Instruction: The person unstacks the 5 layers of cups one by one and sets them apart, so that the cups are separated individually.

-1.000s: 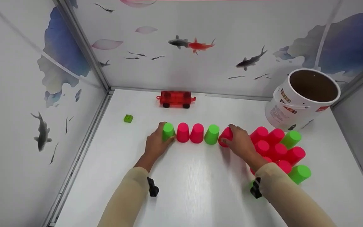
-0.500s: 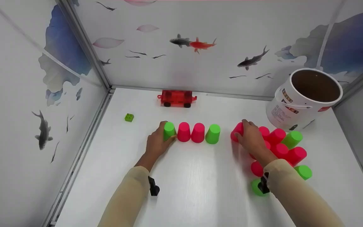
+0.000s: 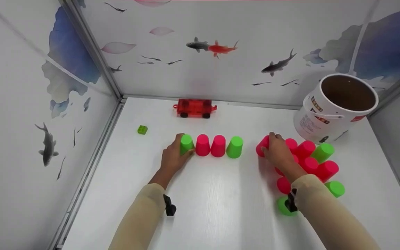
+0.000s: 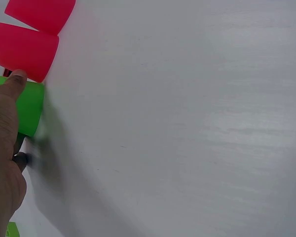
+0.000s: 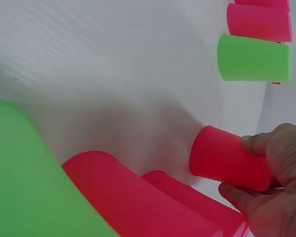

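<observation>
My left hand [image 3: 174, 156] holds an upside-down green cup [image 3: 186, 143] at the left end of a short row, its thumb along the near side. Beside that cup stand two pink cups [image 3: 202, 146] and then another green cup [image 3: 234, 147], all upside down. To the right, apart from the row, my right hand [image 3: 279, 152] grips a pink cup [image 5: 229, 159] between thumb and fingers. That cup tilts slightly in the head view. Close by the right hand is a cluster of pink and green cups [image 3: 326, 170], partly covered by the forearm.
A red toy wagon [image 3: 195, 108] stands by the back wall. A small green block [image 3: 142, 130] lies at the left. The white bucket [image 3: 316, 121] stands in the back right corner, behind the cluster. Near the right wrist is a green cup [image 3: 285, 207].
My right hand has moved right with the pink cup, away from the row's right end toward the cluster. The left hand stays on its green cup.
</observation>
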### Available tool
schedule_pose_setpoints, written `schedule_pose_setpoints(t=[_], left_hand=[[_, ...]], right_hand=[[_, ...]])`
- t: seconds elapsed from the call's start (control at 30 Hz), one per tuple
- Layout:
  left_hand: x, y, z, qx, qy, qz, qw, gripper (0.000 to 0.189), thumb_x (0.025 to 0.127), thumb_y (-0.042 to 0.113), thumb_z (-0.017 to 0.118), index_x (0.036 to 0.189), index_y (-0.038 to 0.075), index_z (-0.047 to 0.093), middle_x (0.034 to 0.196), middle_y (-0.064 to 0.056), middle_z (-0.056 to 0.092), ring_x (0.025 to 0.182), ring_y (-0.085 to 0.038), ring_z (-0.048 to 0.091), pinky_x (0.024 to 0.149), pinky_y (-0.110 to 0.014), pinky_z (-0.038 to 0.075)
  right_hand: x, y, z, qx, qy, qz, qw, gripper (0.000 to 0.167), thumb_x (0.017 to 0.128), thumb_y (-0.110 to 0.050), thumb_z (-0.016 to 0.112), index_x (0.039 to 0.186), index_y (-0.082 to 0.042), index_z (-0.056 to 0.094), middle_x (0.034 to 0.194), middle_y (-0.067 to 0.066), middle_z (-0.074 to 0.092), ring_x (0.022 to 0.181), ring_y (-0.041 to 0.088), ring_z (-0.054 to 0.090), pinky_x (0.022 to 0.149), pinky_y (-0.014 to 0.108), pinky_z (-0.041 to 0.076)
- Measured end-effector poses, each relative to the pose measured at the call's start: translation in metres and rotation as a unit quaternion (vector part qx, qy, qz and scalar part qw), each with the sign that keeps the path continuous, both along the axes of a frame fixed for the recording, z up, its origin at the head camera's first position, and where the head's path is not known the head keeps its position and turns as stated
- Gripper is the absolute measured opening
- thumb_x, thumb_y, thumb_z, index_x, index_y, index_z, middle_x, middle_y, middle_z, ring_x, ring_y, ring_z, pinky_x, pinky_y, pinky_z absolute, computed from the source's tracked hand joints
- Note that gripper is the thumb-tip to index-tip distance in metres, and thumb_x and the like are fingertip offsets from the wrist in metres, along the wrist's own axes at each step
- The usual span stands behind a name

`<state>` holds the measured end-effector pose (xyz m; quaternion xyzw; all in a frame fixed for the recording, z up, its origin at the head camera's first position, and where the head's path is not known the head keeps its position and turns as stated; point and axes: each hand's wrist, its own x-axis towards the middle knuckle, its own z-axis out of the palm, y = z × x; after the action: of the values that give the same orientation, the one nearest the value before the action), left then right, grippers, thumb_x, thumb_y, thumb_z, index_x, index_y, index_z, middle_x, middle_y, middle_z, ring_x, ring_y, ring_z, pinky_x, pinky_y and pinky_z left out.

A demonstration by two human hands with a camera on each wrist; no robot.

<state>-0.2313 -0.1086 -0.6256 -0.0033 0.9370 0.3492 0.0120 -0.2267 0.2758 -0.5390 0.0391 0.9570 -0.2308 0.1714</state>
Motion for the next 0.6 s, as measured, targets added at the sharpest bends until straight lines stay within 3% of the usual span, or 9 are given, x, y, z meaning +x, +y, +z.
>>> schedule_pose_setpoints(t=[0.27,0.4,0.6], left_hand=[[0.002,0.0,-0.002,0.002,0.007,-0.002,1.0,0.072,0.099,0.044,0.084,0.156,0.028,0.044,0.144,-0.007,0.072,0.134,-0.034,0.069,0.112,-0.06,0.057],[0.002,-0.002,0.0,-0.003,0.016,-0.006,0.9999,0.07,0.099,0.044,0.083,0.155,0.026,0.044,0.142,-0.008,0.073,0.131,-0.033,0.07,0.111,-0.06,0.057],[0.001,0.0,0.001,-0.008,0.007,-0.004,0.9999,0.072,0.099,0.045,0.083,0.156,0.027,0.043,0.144,-0.006,0.072,0.134,-0.033,0.068,0.113,-0.062,0.054]], right_hand=[[0.005,-0.002,0.006,-0.002,0.028,0.0,0.9996,0.105,0.099,-0.021,0.082,0.176,-0.003,0.012,0.173,0.034,0.029,0.155,0.059,0.039,0.11,0.067,0.056],[0.008,-0.009,0.014,0.001,0.084,0.021,0.9963,0.099,0.101,-0.026,0.079,0.175,-0.004,0.017,0.174,0.032,0.03,0.157,0.057,0.038,0.11,0.068,0.056],[0.014,-0.031,0.014,0.014,0.172,0.069,0.9825,0.083,0.106,-0.032,0.072,0.172,-0.003,0.031,0.173,0.028,0.036,0.16,0.051,0.037,0.114,0.064,0.054]])
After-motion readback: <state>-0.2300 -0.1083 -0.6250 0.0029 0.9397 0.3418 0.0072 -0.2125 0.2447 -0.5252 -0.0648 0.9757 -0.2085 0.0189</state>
